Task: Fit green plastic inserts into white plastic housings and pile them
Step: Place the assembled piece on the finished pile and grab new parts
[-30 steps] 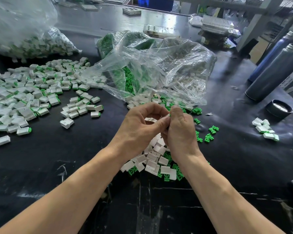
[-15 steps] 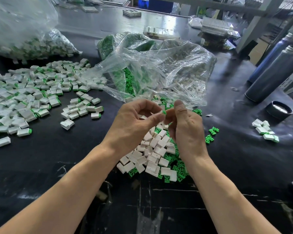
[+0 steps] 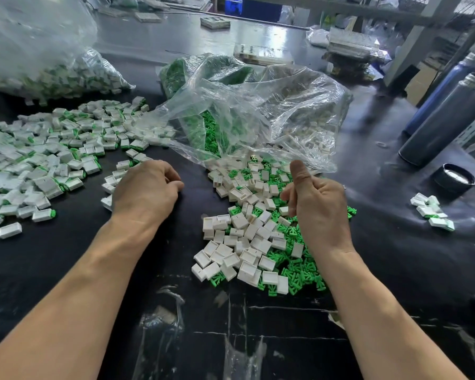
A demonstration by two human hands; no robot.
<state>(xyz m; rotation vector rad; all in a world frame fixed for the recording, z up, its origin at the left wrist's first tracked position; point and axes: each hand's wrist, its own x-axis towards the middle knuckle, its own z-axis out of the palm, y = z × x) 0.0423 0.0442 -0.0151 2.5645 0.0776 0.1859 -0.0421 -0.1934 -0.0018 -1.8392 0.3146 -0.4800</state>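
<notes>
Loose white housings (image 3: 247, 237) and green inserts (image 3: 294, 272) lie heaped mid-frame on the black worktop (image 3: 66, 270). The right hand (image 3: 318, 207) hovers above them, thumb up, grip loosely curled, apparently empty. The left hand (image 3: 146, 190), knuckles up, grip hidden, reaches the assembled pile (image 3: 44, 154) at left.

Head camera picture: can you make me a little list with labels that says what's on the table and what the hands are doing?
table: black table
finished pile: assembled white-and-green pieces, far left
loose parts: white housings mixed with green inserts, centre
bag: clear plastic bag behind the loose parts, spilling parts
left hand: left hand at the edge of the finished pile, fingers curled, contents hidden
right hand: right hand over the loose parts, thumb up, fingers curled; held item not visible
side items: dark cylinders, right
</notes>
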